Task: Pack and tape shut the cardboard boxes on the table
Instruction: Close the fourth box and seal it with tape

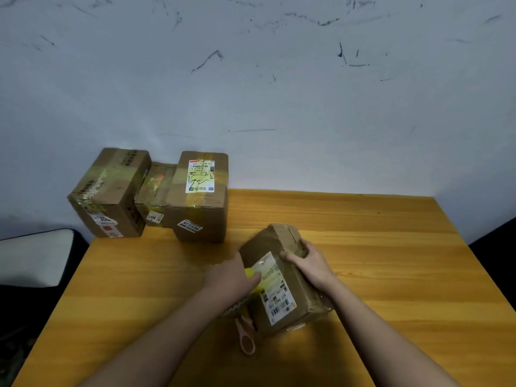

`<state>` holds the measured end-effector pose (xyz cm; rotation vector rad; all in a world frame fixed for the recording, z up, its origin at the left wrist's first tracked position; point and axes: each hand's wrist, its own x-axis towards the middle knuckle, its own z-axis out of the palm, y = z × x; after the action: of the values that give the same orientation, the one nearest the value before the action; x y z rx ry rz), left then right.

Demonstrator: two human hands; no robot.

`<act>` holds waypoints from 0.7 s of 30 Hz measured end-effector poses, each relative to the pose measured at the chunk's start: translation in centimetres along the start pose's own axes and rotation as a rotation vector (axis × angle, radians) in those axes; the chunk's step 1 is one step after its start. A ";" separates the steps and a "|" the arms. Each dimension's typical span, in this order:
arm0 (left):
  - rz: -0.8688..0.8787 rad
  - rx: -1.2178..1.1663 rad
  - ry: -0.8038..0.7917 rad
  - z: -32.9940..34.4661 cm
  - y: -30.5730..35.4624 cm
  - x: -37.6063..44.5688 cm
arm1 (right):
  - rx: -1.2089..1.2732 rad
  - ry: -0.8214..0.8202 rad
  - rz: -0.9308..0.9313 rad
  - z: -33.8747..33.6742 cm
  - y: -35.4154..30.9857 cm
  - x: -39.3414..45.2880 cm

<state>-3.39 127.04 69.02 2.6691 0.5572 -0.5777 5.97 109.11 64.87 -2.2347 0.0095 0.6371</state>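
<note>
Your right hand (305, 263) gripped the far top edge of a worn brown cardboard box (282, 277) with a white shipping label; your left hand (233, 277) curled around a yellow tape dispenser (252, 280) against its left face. Pink-handled scissors (245, 335) lay just below your left hand. Three taped boxes (156, 196) stood well beyond it on the grained wooden table (391, 247).

Looks like a plain back room or home corner used as a makeshift parcel-packing spot, not a proper shop. Bare whitish wall (279, 79) w/ dark scuffs & scratch marks, wooden counter (363, 247) pushed against it. Worn, re-taped cardboard boxes (156, 194) w/ shipping labels & barcodes stacked at back-left edge. Pale cushion (33, 258) on dark seat at left.
</note>
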 end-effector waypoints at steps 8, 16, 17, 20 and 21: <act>0.215 -0.136 0.042 -3.1 2.9 -0.6 | 0.326 -0.197 0.059 -2.0 2.9 1.1; 0.393 -0.185 0.174 -2.3 6.2 -0.9 | -0.629 0.321 -0.180 -1.9 4.5 1.7; 0.407 -0.187 0.180 -2.1 6.5 -1.0 | -0.646 0.352 -0.211 -1.4 4.6 1.7; 0.429 -0.194 0.177 -1.7 7.3 -0.9 | -0.648 0.436 -0.359 -0.5 5.5 1.4; 0.430 -0.208 0.176 -1.6 7.3 -0.8 | -0.631 0.464 -0.407 -0.3 5.8 1.2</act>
<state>-0.31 121.17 72.60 2.5399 0.0702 -0.1532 5.96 105.11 60.44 -2.8230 -0.4567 -0.1376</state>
